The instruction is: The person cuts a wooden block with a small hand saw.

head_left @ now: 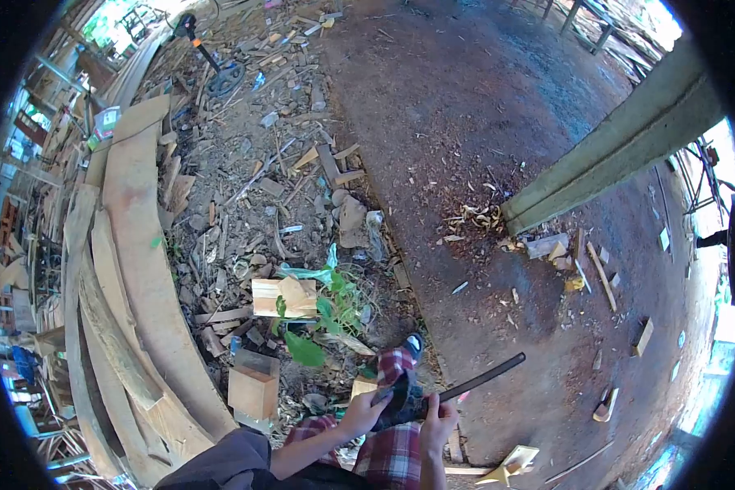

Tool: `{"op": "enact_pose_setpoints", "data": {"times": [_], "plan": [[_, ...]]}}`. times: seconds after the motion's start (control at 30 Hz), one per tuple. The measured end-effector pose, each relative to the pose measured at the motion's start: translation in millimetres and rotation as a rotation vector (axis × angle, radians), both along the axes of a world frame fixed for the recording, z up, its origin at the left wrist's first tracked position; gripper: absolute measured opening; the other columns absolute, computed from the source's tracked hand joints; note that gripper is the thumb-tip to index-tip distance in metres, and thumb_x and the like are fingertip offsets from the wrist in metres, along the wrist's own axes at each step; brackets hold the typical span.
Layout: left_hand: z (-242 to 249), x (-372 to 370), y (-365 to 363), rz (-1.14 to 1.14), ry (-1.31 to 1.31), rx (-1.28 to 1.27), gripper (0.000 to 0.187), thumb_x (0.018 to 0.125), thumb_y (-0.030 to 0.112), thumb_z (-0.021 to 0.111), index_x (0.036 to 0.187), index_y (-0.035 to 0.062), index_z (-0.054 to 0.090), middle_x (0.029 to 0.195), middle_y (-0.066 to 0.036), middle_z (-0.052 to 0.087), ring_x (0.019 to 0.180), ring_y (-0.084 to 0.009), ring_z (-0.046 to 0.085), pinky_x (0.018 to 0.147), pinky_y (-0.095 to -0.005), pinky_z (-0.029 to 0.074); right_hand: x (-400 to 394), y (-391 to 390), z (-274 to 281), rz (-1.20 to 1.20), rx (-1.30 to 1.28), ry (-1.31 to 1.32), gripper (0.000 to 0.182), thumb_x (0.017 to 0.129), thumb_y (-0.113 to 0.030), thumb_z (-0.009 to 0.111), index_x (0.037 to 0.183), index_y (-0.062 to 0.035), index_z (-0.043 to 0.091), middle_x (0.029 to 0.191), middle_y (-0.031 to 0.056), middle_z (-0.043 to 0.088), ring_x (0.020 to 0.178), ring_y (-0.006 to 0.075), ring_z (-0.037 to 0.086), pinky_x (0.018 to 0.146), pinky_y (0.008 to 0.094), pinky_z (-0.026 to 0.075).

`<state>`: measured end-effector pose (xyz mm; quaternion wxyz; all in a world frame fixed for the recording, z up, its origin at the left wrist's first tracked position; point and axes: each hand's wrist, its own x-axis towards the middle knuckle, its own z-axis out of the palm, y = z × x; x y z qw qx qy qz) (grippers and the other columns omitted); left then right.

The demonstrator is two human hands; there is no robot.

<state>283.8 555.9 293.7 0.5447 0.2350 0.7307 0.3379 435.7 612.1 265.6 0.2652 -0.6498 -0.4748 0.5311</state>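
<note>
Over my lap, in the lower middle of the head view, my left hand (365, 414) is closed on the edge of a dark, cloth-like bundle (398, 406), whose kind I cannot make out. My right hand (438, 422) pinches a long, flat dark bar (486, 376) near its lower end. The bar slants up to the right and ends in a rounded tip. Its lower end meets the dark bundle, and the join is hidden by my fingers. Red plaid trousers (388, 452) lie under both hands.
Long curved planks (143, 220) are stacked along the left. Wood blocks (253, 388) and scraps lie among rubble. A concrete post (612, 155) rises at the right from a packed dirt floor (433, 106). A pale carved wood piece (513, 464) lies near my right hand.
</note>
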Motion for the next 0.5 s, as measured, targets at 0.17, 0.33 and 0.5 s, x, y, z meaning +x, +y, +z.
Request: {"op": "enact_pose_setpoints", "data": {"times": [0.17,0.33,0.5], "plan": [[37,50,35,0.02,0.226,0.339,0.028,0.085,0.007,0.058,0.111,-0.0033,0.058,0.092,-0.02,0.065,0.086,-0.0211,0.065,0.077,-0.0313,0.049,6,52,27,-0.093,0.028,0.012,0.028,0.09,-0.016,0.058,0.068,0.0014,0.059,0.06,-0.0003,0.047,0.054,0.0081,0.04,0.052,0.0258,0.033],[79,62,63,-0.295,0.354,0.492,0.055,0.07,-0.003,0.055,0.125,0.0046,0.052,0.126,-0.018,0.052,0.111,-0.0316,0.055,0.09,-0.0355,0.046,14,71,40,-0.158,0.118,-0.05,0.03,0.085,-0.019,0.064,0.066,0.0032,0.059,0.058,0.0009,0.047,0.056,0.0091,0.042,0.051,0.0278,0.035],[83,57,75,-0.545,0.428,0.584,0.055,0.076,0.008,0.057,0.13,0.0075,0.047,0.129,-0.017,0.048,0.109,-0.0325,0.054,0.091,-0.0377,0.045,29,74,47,-0.247,-0.001,-0.062,0.028,0.084,-0.019,0.065,0.068,0.0031,0.063,0.06,0.0015,0.056,0.054,0.0083,0.046,0.049,0.0267,0.037]]}}
